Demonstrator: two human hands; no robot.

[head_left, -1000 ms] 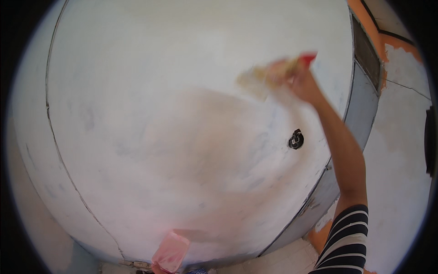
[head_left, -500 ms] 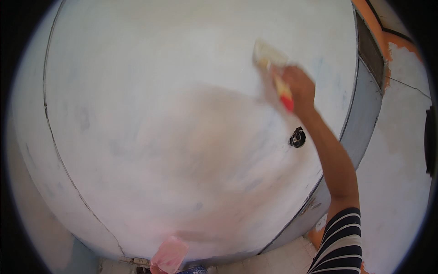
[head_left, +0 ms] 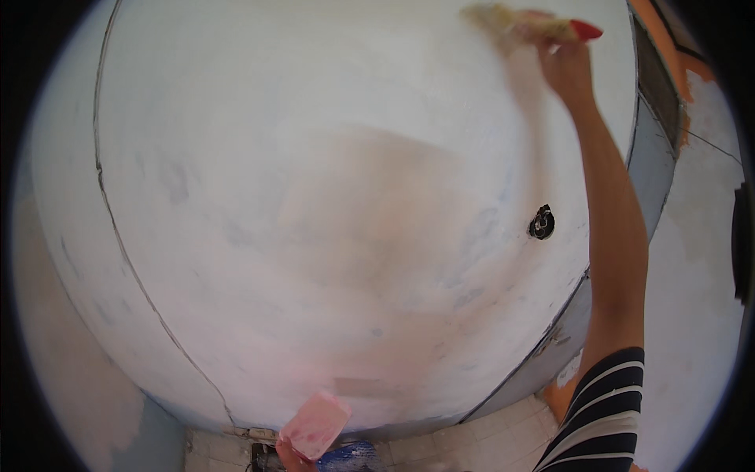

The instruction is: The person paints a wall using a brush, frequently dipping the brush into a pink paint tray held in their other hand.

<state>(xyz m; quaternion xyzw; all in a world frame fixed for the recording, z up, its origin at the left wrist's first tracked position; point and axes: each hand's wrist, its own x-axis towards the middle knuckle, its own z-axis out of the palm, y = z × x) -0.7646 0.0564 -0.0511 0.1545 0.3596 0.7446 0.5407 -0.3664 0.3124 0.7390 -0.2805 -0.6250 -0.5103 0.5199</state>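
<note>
High above the socket hole (head_left: 542,224), and slightly left of it, the brush (head_left: 499,21) lies nearly level, its pale bristles to the left and the red end of its handle to the right. The right hand (head_left: 561,57) grasps it, that grip closed around the handle; blur hides how each finger lies and whether the bristles touch the wall (head_left: 236,149). Half a second ago the brush was nearer the hole and slanted, red end down; it has climbed and tipped over toward level, which suggests that the brushwork has passed to a higher stretch of wall. A shadow runs from near the bristles down past the hole. Right of the hole, the bare forearm drops to a striped sleeve (head_left: 602,413). Well below and left of the hole, the left hand (head_left: 292,458) holds the pink tub (head_left: 318,425) by its lower edge, fingers partly cut off by the rim of the view; the tub has hardly shifted against the hole. Beyond, a grey door (head_left: 651,161) stands up and right of the hole, a dark seam (head_left: 126,244) runs far left, and floor tiles (head_left: 480,431) lie below.
</note>
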